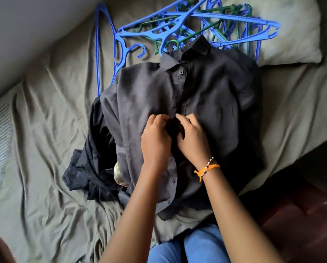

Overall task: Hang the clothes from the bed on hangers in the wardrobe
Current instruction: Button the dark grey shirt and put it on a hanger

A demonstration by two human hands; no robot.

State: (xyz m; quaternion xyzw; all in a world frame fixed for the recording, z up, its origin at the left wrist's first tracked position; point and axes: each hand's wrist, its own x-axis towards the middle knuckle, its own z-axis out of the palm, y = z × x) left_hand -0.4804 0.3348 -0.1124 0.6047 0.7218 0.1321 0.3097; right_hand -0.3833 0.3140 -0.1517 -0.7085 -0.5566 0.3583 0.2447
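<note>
While the dark grey shirt (145, 95) is lying face up on the pile of dark clothes (94, 149) in the middle of the bed (45, 130), both hands are working at its button strip, about halfway down the front. The left hand (156, 138) and the right hand (192, 137) are curling their fingers and pinching the cloth on either side of the opening, almost touching each other. I judge they are doing or undoing a button there, but which of the two I cannot tell, because the fingers are covering the button itself. The next move is probably calling for one hanger from the heap of blue and green hangers (187, 25) lying just behind the collar, toward the head edge of the bed beside the pillow (291, 35). The wardrobe is not showing, and the clothes under the shirt are too dark to count.
</note>
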